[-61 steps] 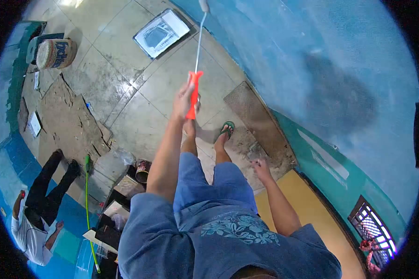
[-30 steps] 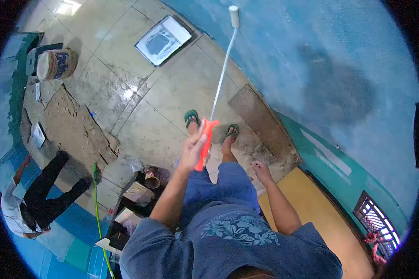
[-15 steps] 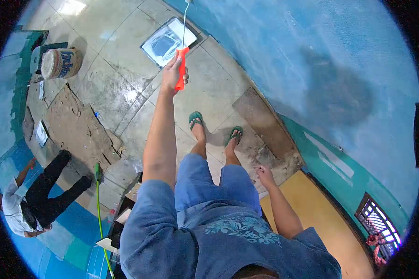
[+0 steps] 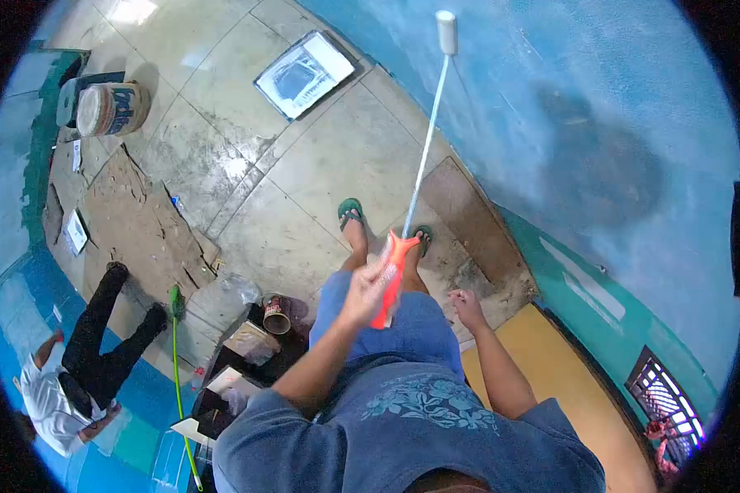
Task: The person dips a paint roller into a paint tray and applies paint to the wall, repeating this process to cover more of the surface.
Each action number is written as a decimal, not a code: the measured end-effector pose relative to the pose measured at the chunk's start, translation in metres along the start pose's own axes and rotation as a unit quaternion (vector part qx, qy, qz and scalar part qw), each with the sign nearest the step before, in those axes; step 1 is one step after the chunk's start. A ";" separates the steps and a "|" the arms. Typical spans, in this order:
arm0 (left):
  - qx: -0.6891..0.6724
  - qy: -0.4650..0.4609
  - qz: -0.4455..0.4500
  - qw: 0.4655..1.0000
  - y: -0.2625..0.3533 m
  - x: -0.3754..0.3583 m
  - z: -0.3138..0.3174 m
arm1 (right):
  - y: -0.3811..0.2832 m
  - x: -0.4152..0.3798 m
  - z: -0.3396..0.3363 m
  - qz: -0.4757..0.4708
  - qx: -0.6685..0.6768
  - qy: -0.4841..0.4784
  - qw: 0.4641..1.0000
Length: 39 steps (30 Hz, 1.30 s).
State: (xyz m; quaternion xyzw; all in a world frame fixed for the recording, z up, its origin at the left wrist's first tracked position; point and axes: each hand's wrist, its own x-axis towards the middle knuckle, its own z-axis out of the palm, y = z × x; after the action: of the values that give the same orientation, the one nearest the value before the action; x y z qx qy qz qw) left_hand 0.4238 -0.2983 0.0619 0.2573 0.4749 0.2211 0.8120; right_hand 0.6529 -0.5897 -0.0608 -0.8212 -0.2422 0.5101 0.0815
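A small paint roller is in my left hand, whose fingers wrap round its orange handle. Its long thin metal rod points away from me, ending in a short pale roller head that overlaps the blue wall in this view. My right hand hangs low beside my thigh with loosely bent fingers and nothing in it. On the floor ahead lies a rectangular tray, white at its border with a dark, paint-smeared middle.
At the left, a person in a white shirt stands near flattened cardboard and a long green-handled brush. A bucket stands farther off. Close to my left are an open can and a yellow board is on my right.
My left hand has drawn back toward my body and to the right, bringing the whole roller into view. The person at the left has shifted. My right hand is nearly still.
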 end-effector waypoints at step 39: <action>-0.032 0.026 0.094 0.995 0.111 0.226 -0.046 | 0.005 -0.011 0.000 0.001 0.050 0.008 0.999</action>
State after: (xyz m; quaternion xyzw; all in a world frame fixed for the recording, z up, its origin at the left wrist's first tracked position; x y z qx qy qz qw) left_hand 0.4723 -0.0672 -0.0357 0.2690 0.4624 0.3184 0.7826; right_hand 0.6504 -0.5993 -0.0534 -0.8204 -0.2153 0.5150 0.1240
